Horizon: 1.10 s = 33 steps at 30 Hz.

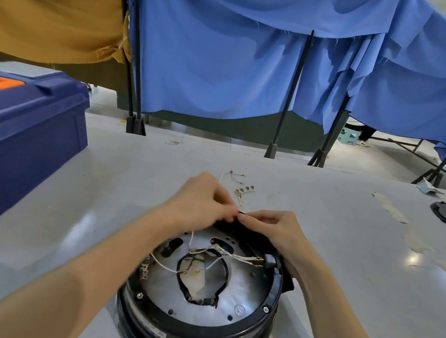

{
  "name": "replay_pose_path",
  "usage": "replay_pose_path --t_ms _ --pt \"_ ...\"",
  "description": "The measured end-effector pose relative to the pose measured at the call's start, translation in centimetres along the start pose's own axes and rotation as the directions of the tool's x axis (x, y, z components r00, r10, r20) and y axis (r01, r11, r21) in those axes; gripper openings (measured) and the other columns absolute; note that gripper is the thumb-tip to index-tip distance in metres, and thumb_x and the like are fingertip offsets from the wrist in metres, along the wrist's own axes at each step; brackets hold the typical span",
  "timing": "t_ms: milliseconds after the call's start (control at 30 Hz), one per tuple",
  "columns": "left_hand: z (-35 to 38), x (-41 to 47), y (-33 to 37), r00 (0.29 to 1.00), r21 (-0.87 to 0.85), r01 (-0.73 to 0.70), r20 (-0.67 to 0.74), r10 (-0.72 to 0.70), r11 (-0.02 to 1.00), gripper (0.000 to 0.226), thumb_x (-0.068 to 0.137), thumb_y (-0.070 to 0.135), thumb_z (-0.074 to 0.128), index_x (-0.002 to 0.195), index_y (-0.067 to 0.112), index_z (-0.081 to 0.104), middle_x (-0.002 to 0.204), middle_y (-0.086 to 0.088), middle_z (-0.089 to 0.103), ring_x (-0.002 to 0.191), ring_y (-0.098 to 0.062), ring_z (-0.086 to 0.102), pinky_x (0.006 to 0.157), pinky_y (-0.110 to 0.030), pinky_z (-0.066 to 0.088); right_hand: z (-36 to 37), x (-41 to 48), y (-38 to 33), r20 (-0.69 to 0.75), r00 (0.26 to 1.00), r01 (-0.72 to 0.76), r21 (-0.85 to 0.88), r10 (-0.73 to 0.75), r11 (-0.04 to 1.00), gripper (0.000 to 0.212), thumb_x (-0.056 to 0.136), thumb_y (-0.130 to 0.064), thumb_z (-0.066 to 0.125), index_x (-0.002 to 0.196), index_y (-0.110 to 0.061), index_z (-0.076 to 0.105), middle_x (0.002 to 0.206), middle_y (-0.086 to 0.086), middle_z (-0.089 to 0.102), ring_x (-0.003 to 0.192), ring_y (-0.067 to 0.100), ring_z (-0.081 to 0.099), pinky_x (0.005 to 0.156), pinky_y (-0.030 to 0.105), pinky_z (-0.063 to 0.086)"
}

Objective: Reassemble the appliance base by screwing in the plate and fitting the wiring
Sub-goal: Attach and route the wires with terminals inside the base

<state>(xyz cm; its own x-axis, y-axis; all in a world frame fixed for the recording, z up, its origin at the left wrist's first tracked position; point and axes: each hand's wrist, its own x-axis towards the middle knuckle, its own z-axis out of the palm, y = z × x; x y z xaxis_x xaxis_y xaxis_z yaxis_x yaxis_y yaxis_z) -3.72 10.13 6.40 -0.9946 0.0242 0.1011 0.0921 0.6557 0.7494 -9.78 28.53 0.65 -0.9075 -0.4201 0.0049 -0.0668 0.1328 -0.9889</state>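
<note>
Where the appliance base (192,329) sits on the counter (347,259), left hand (203,197) and right hand (271,225) meet at its far rim, fingers (225,212) curled, pinching a dark part (241,214); wiring (235,256) lies nearer, across the plate (240,296).

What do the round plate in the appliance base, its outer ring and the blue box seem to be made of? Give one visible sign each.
Round plate: probably sheet metal, dull silver-grey, with soft sheen and punched holes. Outer ring: likely moulded black plastic, smooth, slightly glossy. Blue box: plastic by its look, with moulded ribs and rounded edges.
</note>
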Motion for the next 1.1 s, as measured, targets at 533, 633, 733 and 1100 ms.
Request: replay_pose_path --t_ms 533,633,733,1100 --pt "-4.7 -2.9 -6.6 0.965 0.073 0.145 -0.232 -0.125 0.987 0.011 0.069 0.03 0.086 0.066 0.03 0.075 0.059 0.011 0.069 0.056 0.001 0.06 0.054 -0.015 0.039 0.1 -0.3 -1.3 0.01 0.999 0.033 -0.253 -0.032 0.967 0.014 0.082 -0.031 0.077 0.085 -0.018 0.08 0.08 0.003 0.077 0.08 0.018 0.073 0.084 0.034 0.057" --pt "-4.9 -3.0 -6.3 0.967 0.094 0.142 -0.227 -0.118 0.985 0.015 0.069 0.024 0.087 0.061 0.026 0.074 0.055 0.012 0.067 0.05 0.005 0.057 0.052 -0.014 0.04 0.5 -0.1 -2.2 -0.065 0.988 0.1 -0.416 -0.14 0.904 0.016 0.084 -0.035 0.074 0.086 -0.02 0.079 0.079 -0.007 0.076 0.079 0.005 0.07 0.075 0.022 0.054" --pt "-4.9 -3.0 -5.8 0.971 0.076 0.145 -0.2 -0.128 0.987 0.015 0.07 0.02 0.086 0.064 0.022 0.073 0.057 0.004 0.069 0.045 -0.004 0.058 0.049 -0.018 0.046 1.4 -0.4 -3.8 -0.103 0.946 0.225 -0.475 -0.307 0.851 0.014 0.085 -0.035 0.073 0.088 -0.022 0.079 0.082 -0.014 0.074 0.08 -0.003 0.067 0.073 0.014 0.048" --pt "-5.2 -3.5 -3.1 0.981 -0.453 0.148 -0.048 -0.189 0.879 0.009 0.072 0.009 0.081 0.078 0.005 0.076 0.071 -0.008 0.072 0.062 -0.013 0.068 0.053 -0.021 0.054 6.2 -1.6 -4.5 0.311 0.941 0.231 -0.292 -0.137 0.928 0.026 0.094 -0.031 0.064 0.116 -0.019 0.068 0.096 0.0 0.076 0.093 0.01 0.071 0.09 0.029 0.055"
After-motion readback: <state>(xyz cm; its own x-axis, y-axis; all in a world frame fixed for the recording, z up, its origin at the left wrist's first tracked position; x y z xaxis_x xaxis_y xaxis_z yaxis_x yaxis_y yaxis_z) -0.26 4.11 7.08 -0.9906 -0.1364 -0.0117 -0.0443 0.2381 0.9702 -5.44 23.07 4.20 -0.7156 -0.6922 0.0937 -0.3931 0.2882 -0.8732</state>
